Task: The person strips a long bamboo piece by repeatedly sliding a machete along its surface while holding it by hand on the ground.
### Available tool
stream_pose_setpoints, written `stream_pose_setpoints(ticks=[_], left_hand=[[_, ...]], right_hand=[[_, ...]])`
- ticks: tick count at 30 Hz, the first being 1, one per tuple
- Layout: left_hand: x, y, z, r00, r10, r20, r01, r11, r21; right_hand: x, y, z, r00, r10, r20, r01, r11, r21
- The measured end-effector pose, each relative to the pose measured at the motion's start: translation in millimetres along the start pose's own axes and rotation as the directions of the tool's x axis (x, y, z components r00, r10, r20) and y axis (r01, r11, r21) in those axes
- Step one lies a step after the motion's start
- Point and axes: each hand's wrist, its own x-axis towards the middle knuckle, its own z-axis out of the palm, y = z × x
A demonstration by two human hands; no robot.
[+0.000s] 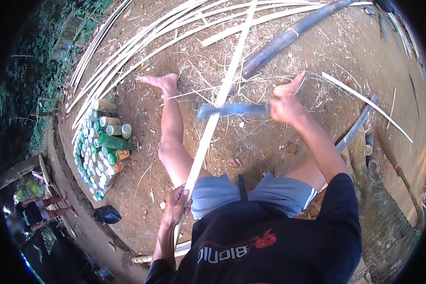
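A long pale bamboo strip (204,142) runs from beside my left hip up past my feet to the top of the view. Near its lower end my left hand (175,204) is closed around it. My right hand (286,110) is closed on the handle end of a machete (244,110). Its bluish blade is smeared by motion and lies across the strip, between my lower legs. Whether the edge bites into the strip I cannot tell. The strip's far part passes over the end of a dark bamboo pole (279,45).
Many long pale strips (165,35) lie curved on the ground ahead. At left stands a stack of bottles and jars (102,146), with a black plastic bag (107,215) below it. Another person (33,210) is at far left. A tree trunk (383,227) rises at right.
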Motion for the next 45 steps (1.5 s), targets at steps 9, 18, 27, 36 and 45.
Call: stream_pose_setpoints(ticks=[9,18,27,36,45], left_hand=[[-6.9,0.0,-25.1,0.999,-0.026,0.025,0.025,0.999,0.032],[-13.9,-0.7,-49.3,0.996,-0.071,0.055,0.067,0.996,0.060],[-21.6,-8.3,-62.4,0.994,0.033,-0.101,-0.004,0.962,0.273],[71.7,4.5,19.2,0.991,0.122,-0.053,-0.102,0.955,0.280],[75.5,-15.0,39.0,0.960,0.227,-0.166,-0.158,0.924,0.347]], right_hand=[[45.6,17.3,1.3,0.995,0.092,-0.031,-0.096,0.975,-0.198],[60.1,-17.7,-36.2,0.998,0.059,-0.038,-0.065,0.973,-0.220],[75.4,60.6,-21.3,0.885,0.445,-0.135,-0.438,0.896,0.075],[-72.8,-75.5,71.6,0.934,0.351,0.073,-0.356,0.885,0.302],[-88.7,-75.1,73.5,0.999,-0.021,0.036,0.023,0.999,-0.045]])
